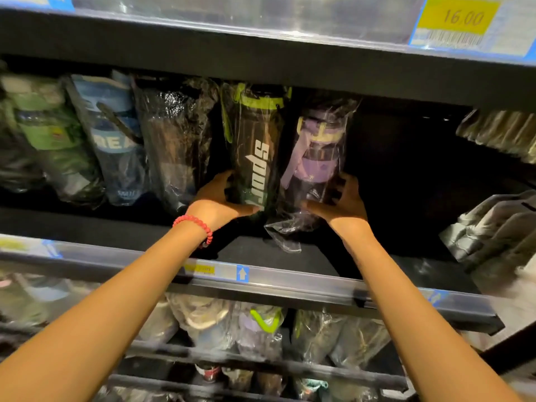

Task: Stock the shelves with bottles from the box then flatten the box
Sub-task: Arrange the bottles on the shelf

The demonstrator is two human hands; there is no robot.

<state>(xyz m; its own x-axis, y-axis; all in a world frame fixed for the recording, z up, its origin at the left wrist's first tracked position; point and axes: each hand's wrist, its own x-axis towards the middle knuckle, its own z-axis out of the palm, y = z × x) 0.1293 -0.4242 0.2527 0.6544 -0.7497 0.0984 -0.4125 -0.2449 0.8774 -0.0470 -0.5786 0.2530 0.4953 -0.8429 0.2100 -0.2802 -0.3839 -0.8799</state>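
On the dark middle shelf (261, 253) stand several bottles wrapped in clear plastic. My left hand (217, 203), with a red bead bracelet on the wrist, grips the base of a black bottle with a lime-green lid (255, 146) and white lettering. My right hand (342, 204) grips the lower part of a purple-lidded dark bottle (317, 152) just to its right. Both bottles stand upright, side by side, near the shelf's middle. To the left stand a black wrapped bottle (174, 140), a blue one (113, 134) and a green one (46, 126). The box is out of view.
The shelf right of the purple bottle is dark and open. Folded greyish packaged goods (499, 227) sit at the far right. A yellow price tag (461, 18) hangs on the upper shelf rail. More wrapped bottles (261, 329) fill the lower shelves.
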